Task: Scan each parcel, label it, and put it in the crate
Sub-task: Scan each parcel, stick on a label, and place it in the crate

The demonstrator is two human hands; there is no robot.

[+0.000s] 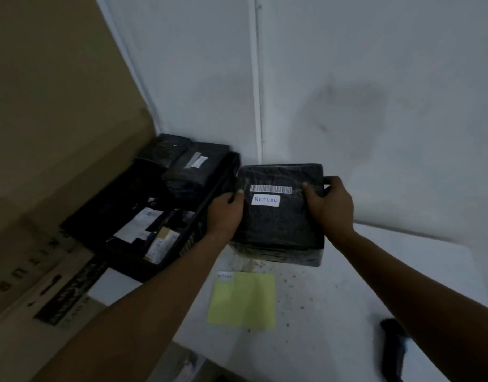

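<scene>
Head view. Left hand (227, 213) grips the left edge of the black-wrapped parcel (278, 224), thumb over the top face, fingers curled underneath. Right hand (329, 206) grips the right edge the same way, thumb near the barcode strip (270, 189). Parcel held above the white surface (347, 299), just right of the black crate (132, 216). White label reading "RETURN" (265, 200) sits under the barcode. Both forearms reach forward, wrists level.

Risks, as judged:
- Slick wrap; an edge-only grip could slip mid-transfer.
- Crate already holds parcels (196, 166) at the far end; the near rim could catch the parcel's lower corner.
- Label may peel if a thumb drags across it.

Yellow sheet (243, 299) lies on the surface below.
</scene>
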